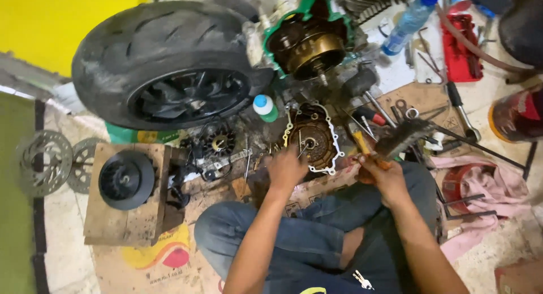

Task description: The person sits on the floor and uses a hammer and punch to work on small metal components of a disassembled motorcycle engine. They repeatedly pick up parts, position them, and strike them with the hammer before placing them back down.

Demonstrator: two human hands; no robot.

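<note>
I sit cross-legged on the floor in jeans. My left hand [285, 168] rests on the near edge of a round metal engine cover [314, 138] with a pale gasket rim, holding it steady. My right hand [380, 172] grips the yellow handle of a wire brush [396, 138], whose dark bristles point up and right, just beside the cover. Behind the cover sits the opened engine [308, 42] with a green gasket and a brass-coloured rotor.
A scooter wheel with tyre [169, 62] lies at the back left. A black pulley [126, 179] sits on a wooden board, brake discs [45, 158] farther left. Scattered tools, a red tool tray [461, 48], a plastic bottle [410, 19] and pink rags [486, 186] lie right.
</note>
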